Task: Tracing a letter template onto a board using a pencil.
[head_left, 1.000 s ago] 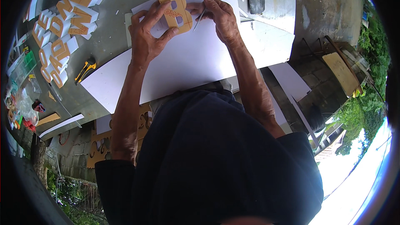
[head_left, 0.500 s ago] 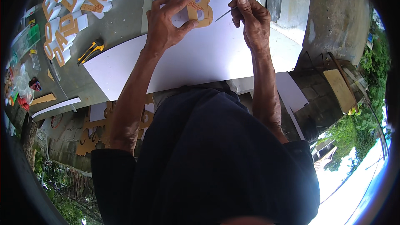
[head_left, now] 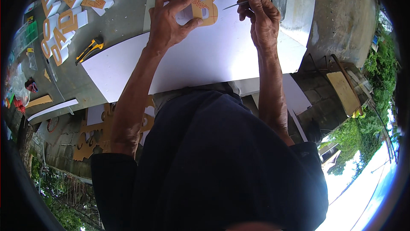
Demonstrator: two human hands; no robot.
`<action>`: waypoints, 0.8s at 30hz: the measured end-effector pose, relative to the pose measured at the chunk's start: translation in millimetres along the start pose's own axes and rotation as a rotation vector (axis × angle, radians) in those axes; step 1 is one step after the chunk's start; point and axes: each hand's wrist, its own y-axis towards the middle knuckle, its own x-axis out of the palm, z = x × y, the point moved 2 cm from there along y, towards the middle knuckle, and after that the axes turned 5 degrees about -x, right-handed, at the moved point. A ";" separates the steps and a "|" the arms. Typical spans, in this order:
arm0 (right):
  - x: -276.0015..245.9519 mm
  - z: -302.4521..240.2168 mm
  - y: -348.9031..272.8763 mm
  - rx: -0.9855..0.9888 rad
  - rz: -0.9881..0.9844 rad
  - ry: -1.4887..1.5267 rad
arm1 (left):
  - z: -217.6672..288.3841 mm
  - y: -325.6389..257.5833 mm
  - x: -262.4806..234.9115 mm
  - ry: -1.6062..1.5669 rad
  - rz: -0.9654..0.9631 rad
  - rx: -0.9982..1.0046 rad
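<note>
My left hand [head_left: 171, 19] is closed on a tan-faced, letter-shaped cutout [head_left: 209, 5], its thumb and fingers spread around the sides. Two openings run through the cutout, and it has red marks on its face. Beneath it lies a large white sheet [head_left: 188, 60]. My right hand [head_left: 261, 17] pinches a thin, pointed grey rod [head_left: 231, 6] between thumb and fingers. The rod's tip points toward the cutout's right side and appears apart from it. What kind of tool the rod is cannot be made out.
Several finished tan-and-white letter shapes [head_left: 70, 21] stand at the far left. A yellow-and-black utility knife [head_left: 90, 50] rests left of the sheet. A dark grey block [head_left: 280, 2] sits behind my right hand. Cut tan board scraps [head_left: 89, 143] lie below the table's edge.
My right hand has shifted slightly right, and the rod has swung to a flatter angle with its tip farther up. My left hand still grips the cutout.
</note>
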 end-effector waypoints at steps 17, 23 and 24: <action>6.7 11.4 3.4 -0.018 -0.007 0.054 | -3.3 3.5 -2.5 -0.058 -0.034 0.022; 9.9 -2.9 0.0 -0.014 -0.066 -0.143 | 1.5 2.1 -5.8 0.022 -0.012 0.022; 13.1 -10.2 -2.1 0.045 -0.096 -0.210 | 4.7 2.5 -5.7 0.043 -0.021 0.004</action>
